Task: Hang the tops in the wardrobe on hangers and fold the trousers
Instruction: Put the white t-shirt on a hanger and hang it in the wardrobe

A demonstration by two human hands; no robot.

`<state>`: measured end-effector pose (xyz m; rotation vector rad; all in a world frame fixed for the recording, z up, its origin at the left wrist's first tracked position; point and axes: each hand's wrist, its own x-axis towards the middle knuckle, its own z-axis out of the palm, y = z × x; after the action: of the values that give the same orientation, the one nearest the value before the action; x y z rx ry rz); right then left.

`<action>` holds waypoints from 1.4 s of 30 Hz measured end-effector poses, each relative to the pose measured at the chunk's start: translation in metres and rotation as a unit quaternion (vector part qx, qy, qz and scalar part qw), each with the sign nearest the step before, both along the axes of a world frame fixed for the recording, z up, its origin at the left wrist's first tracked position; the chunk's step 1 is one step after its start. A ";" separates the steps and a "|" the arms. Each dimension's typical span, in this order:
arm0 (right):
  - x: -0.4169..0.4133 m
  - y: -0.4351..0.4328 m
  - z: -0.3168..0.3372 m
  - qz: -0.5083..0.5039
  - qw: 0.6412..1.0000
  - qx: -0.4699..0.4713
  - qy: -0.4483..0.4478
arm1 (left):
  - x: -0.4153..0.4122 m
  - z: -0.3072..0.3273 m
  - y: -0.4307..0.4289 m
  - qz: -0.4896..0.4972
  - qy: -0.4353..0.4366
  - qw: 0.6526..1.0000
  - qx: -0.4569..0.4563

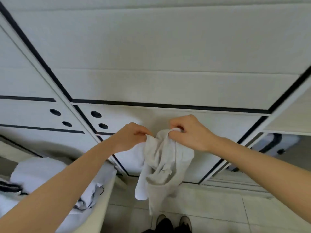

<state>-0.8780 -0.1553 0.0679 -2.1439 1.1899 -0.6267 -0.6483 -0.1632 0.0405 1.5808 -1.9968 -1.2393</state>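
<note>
The person stands facing the white wardrobe [151, 47] and holds a pale grey-white garment [165, 158] up in front of its drawer fronts. Both hands pinch the garment's top edge. The left hand [133, 137] has its fingers curled round one gathered corner, and the right hand [190, 133] grips a fold just beside it. Held high this way, the cloth hangs free above the tiled floor [235, 207], probably so its own weight pulls it straight and shows its shape. A label faces out near the middle and one tube of fabric dangles lower, but I cannot tell whether that is a sleeve or a leg. The choice between hanger and fold looks undecided, and no hanger is in view. More white clothes [42, 174] wait in a heap at the left, within easy reach.
</note>
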 end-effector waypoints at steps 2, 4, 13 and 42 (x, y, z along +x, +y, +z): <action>-0.013 0.004 0.000 -0.055 0.997 0.025 -0.049 | -0.021 -0.006 -0.007 -0.055 -0.017 0.998 -0.006; -0.025 0.006 0.001 -0.106 0.990 0.036 -0.086 | -0.042 -0.008 -0.014 -0.093 -0.015 0.996 0.002; -0.103 0.023 -0.001 -0.258 0.953 0.043 -0.154 | -0.142 -0.010 -0.017 -0.172 0.112 0.965 0.166; -0.452 0.036 0.051 -0.339 0.914 -0.071 -0.213 | -0.452 -0.041 -0.010 -0.028 -0.070 0.997 0.006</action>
<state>-1.3298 -0.1194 0.1194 -1.5316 1.6557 -1.4336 -1.1002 -0.1728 -0.0005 1.6697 -2.1378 -1.1917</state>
